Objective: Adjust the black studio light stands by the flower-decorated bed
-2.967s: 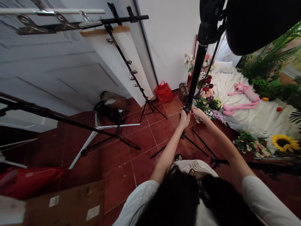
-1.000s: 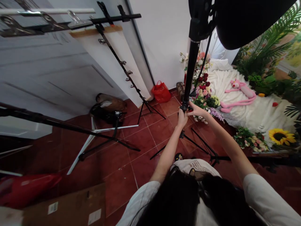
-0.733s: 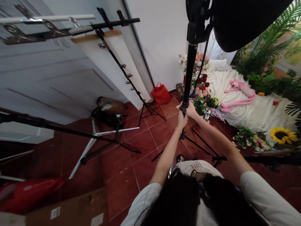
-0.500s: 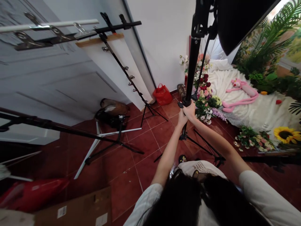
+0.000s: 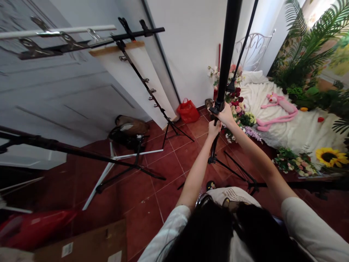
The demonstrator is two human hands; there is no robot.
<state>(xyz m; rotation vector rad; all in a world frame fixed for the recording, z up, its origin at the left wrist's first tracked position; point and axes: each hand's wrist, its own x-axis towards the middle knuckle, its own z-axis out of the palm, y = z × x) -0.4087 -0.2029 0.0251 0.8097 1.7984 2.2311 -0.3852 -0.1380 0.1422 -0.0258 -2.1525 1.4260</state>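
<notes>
A black light stand (image 5: 227, 54) rises in front of me and runs out of the top of the picture. My right hand (image 5: 225, 113) is wrapped round its pole at a black collar. Just below, my left hand (image 5: 214, 129) grips the thinner lower pole. Some fingers of both hands are hidden behind the pole. A thin black rod or cord with a dark end piece (image 5: 231, 86) hangs beside the stand. The stand's legs (image 5: 231, 169) spread over the tiled floor near my feet.
Right: flowers (image 5: 238, 105), a pink plush toy (image 5: 285, 105) on white cloth (image 5: 253, 91), and a sunflower (image 5: 329, 156). Left: another stand (image 5: 81, 151), white tubes (image 5: 102, 182), a cardboard box (image 5: 89, 242). Ahead: a red bag (image 5: 188, 111) and a clipped backdrop stand (image 5: 141, 76).
The upper part of the stand has risen, and its dark softbox has left the picture at the top. My right hand has moved up with the collar, apart from my left hand.
</notes>
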